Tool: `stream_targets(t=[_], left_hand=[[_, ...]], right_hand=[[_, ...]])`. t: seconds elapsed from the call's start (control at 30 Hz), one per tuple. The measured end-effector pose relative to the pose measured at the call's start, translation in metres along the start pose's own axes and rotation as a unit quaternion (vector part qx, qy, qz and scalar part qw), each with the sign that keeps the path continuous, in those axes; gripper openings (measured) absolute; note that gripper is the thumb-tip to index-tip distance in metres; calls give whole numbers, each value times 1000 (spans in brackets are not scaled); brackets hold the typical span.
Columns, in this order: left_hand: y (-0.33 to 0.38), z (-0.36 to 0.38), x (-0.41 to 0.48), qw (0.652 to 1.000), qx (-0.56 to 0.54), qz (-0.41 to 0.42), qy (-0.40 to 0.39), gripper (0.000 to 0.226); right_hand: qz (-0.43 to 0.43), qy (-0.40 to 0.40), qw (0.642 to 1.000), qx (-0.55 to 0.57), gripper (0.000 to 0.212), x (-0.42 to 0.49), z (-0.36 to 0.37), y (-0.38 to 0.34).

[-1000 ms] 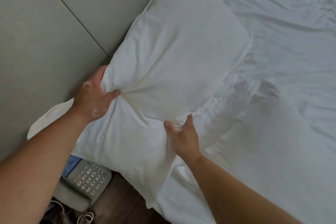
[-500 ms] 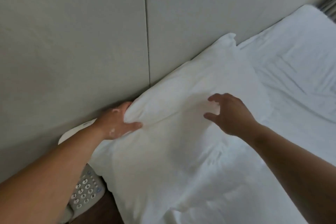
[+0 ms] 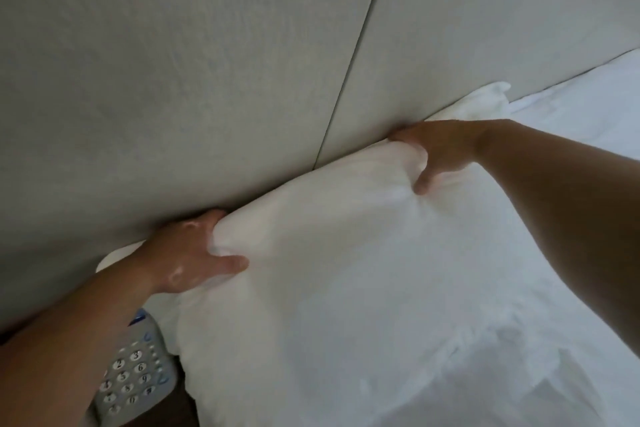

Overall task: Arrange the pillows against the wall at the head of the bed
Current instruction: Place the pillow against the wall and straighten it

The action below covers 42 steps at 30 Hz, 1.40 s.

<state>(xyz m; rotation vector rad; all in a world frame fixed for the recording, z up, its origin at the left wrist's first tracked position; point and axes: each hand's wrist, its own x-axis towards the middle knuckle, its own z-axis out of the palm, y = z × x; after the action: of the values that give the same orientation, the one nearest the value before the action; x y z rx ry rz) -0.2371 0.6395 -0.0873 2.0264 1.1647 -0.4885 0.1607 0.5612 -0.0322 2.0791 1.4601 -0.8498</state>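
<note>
Fingers first: the left hand (image 3: 194, 253) is clenched on the top edge of the pillow (image 3: 329, 270), thumb on the front face and the other fingers tucked behind it, between pillow and wall (image 3: 207, 62). The right hand (image 3: 440, 152) has the same grip further along that edge, up around 2 o'clock from the left one, thumb dug into the front and fingertips wrapped over the top against the wall. So both are grasping the pillow, neither loose.

The pillow itself fills the middle of the shot, top edge pressed along the wall, lower part spilling down toward 6 o'clock onto the bed (image 3: 571, 107). Looks soft and light; you can see it dent under each thumb, and the cover is probably a bit slippery. I'd say grabbing the top edge near both corners is the way to go, since a mid-face grab would just bunch up the case.

There's another bit of white pillow (image 3: 491, 97) poking out at about 1 o'clock, past the right wrist. A phone keypad (image 3: 135, 381) sits at 7 o'clock, just beside the pillow's lower corner.
</note>
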Motion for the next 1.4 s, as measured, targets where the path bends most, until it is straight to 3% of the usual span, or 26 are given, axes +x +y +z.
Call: stream_targets(t=[0.2, 0.33, 0.4, 0.5, 0.67, 0.93, 1.03, 1.13, 1.33, 1.4], left_hand=[[-1, 6, 1, 999, 42, -22, 6, 79], [9, 4, -15, 998, 51, -24, 16, 66], [20, 1, -29, 997, 66, -20, 36, 61], [36, -4, -55, 995, 73, -8, 72, 57], [65, -22, -104, 989, 87, 17, 116, 47], [99, -60, -145, 951, 150, 62, 262, 42], [104, -64, -141, 933, 173, 70, 307, 40], [107, -55, -133, 935, 181, 69, 296, 40], [97, -56, -109, 933, 214, 48, 284, 75], [92, -61, -107, 935, 233, 34, 266, 77]], right_hand=[[70, -4, 994, -86, 125, -1, 15, -4], [65, 48, 989, -122, 70, -23, 30, -4], [61, 100, 985, -127, 59, -43, 30, 0], [66, 141, 983, -94, 61, -77, 18, 10], [59, 181, 981, -44, 44, -129, -2, 30], [61, 283, 957, 20, 31, -171, -37, 46], [73, 332, 940, 16, 31, -167, -39, 51], [88, 322, 943, 6, 32, -153, -19, 55], [114, 252, 960, -40, 87, -124, -5, 66], [128, 226, 964, -64, 100, -122, -12, 73]])
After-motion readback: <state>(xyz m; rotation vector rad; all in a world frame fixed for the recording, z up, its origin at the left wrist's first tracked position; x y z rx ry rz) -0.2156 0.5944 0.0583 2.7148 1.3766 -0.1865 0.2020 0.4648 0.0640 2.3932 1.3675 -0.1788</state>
